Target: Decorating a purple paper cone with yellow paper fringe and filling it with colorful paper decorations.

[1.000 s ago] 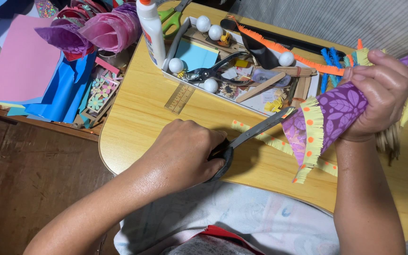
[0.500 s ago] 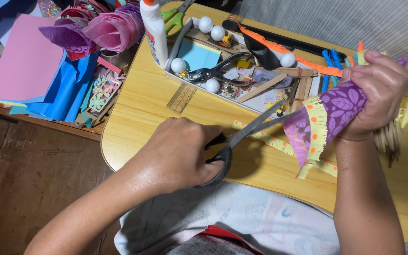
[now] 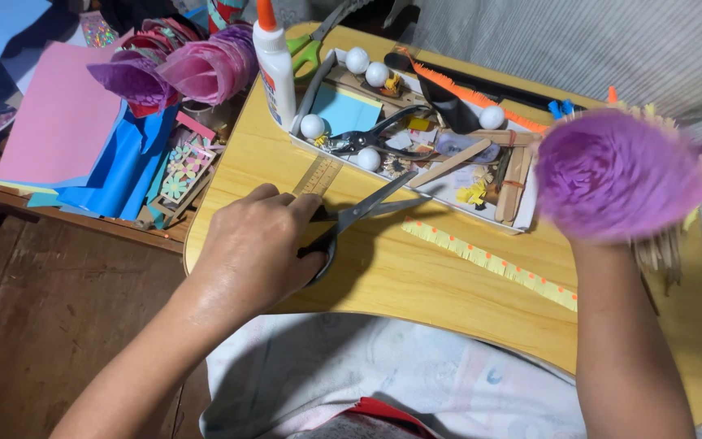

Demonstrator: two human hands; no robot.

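Left hand (image 3: 253,248) closed around scissors (image 3: 359,218), blades parted; right hand hidden behind purple fringed paper flower (image 3: 615,177), grip unclear.

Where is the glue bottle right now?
In the head view, the white glue bottle with an orange tip stands upright at the top centre-left, at the left end of the white craft tray, beside the pink paper flowers.

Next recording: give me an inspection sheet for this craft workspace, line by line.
Surface: wooden lap table, partly bare.
Job's things: scissors, blades apart; purple fringed paper ball; yellow fringed strip lying flat on the table.
Clutter: white tray of scraps, sticks and white balls; glue bottle upright; coloured paper stack.
Hands: left hand grips the scissors; right hand hidden behind the ball.
Cables: nothing seen.
Surroundings: dark wooden floor.
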